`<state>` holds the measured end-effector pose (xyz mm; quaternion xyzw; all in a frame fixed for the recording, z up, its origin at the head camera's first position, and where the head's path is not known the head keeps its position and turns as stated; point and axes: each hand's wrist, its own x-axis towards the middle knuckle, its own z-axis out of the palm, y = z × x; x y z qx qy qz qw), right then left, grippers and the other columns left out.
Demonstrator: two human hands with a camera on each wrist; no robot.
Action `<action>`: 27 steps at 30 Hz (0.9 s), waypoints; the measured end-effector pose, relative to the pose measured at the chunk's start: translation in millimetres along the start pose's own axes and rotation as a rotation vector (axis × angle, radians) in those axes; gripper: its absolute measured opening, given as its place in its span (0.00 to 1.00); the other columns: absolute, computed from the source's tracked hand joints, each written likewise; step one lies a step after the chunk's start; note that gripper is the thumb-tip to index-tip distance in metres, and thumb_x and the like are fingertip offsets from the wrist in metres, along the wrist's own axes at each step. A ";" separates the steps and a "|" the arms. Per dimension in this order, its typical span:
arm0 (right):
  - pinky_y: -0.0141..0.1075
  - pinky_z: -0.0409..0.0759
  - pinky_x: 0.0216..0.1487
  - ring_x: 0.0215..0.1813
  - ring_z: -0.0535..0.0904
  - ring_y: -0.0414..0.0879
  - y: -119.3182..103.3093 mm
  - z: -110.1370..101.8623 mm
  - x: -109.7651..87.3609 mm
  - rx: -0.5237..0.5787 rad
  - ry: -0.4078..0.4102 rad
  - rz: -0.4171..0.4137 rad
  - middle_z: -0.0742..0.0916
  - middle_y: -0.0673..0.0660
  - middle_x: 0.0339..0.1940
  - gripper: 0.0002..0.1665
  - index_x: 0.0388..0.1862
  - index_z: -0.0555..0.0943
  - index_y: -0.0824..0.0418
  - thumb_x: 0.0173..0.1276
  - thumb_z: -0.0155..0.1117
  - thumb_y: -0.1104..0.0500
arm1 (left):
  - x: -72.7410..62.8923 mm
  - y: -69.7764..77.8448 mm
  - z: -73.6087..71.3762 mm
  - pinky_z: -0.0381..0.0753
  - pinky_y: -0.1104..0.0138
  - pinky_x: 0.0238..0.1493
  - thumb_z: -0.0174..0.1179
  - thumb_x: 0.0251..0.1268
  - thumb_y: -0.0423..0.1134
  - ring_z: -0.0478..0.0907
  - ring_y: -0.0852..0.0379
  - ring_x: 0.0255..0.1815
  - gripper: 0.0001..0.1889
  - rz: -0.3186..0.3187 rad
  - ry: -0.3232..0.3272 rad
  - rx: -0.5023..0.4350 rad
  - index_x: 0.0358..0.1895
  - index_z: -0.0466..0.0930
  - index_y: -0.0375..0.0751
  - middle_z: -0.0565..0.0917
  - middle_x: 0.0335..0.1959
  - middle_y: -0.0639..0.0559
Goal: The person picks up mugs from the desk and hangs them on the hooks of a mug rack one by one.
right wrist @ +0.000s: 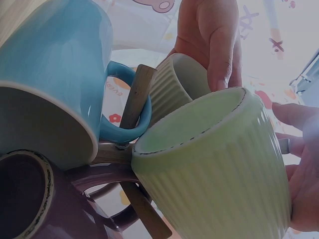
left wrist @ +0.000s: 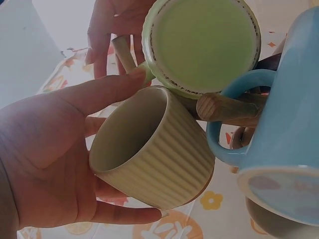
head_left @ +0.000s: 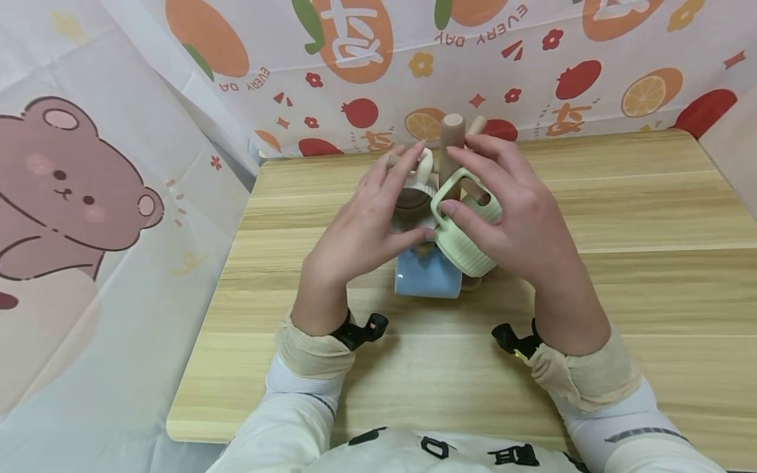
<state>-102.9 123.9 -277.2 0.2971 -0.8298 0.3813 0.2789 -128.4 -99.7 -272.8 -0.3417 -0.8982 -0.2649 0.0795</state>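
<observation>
A wooden mug tree (head_left: pixel 453 148) holds several mugs on its pegs. My left hand (head_left: pixel 369 220) spreads round a cream ribbed mug (left wrist: pixel 159 149), its little finger stretched below the cup. Its thumb reaches past the rim to the handle of a pale green ribbed mug (head_left: pixel 464 243). This green mug tilts with a peg through its handle. Beside it is my right hand (head_left: pixel 511 210), index finger near the post and thumb at the handle; how firmly it touches is unclear. A light blue mug (head_left: pixel 428 274) hangs nearest me, and a dark purple mug (right wrist: pixel 45 199) shows below it.
The tree stands near the far edge of a light wood-grain table (head_left: pixel 639 289). Behind it hangs a fruit-print cloth (head_left: pixel 408 92), and a bear-print cloth (head_left: pixel 71 197) covers the left side. Black wrist mounts (head_left: pixel 361 330) sit on both forearms.
</observation>
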 end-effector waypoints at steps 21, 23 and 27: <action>0.46 0.64 0.73 0.71 0.70 0.54 15.8 -15.2 -1.9 0.100 0.104 0.009 0.77 0.63 0.67 0.45 0.65 0.75 0.65 0.68 0.54 0.30 | 3.9 -30.7 -14.8 0.55 0.52 0.76 0.42 0.56 0.80 0.47 0.67 0.78 0.50 -0.156 0.121 -0.125 0.80 0.39 0.64 0.50 0.79 0.65; 0.46 0.63 0.74 0.72 0.69 0.54 23.7 -18.5 -1.3 0.125 0.127 0.031 0.77 0.62 0.67 0.47 0.65 0.75 0.65 0.67 0.51 0.28 | 6.7 -39.4 -13.6 0.53 0.52 0.76 0.39 0.56 0.81 0.47 0.67 0.78 0.50 -0.169 0.141 -0.141 0.79 0.40 0.64 0.50 0.79 0.64; 0.43 0.60 0.75 0.74 0.65 0.51 46.7 -23.1 -1.7 0.155 0.140 0.099 0.76 0.61 0.69 0.46 0.67 0.74 0.63 0.69 0.46 0.27 | 12.0 -58.1 -8.3 0.50 0.52 0.77 0.40 0.60 0.79 0.45 0.68 0.78 0.46 -0.216 0.175 -0.165 0.79 0.43 0.67 0.49 0.79 0.64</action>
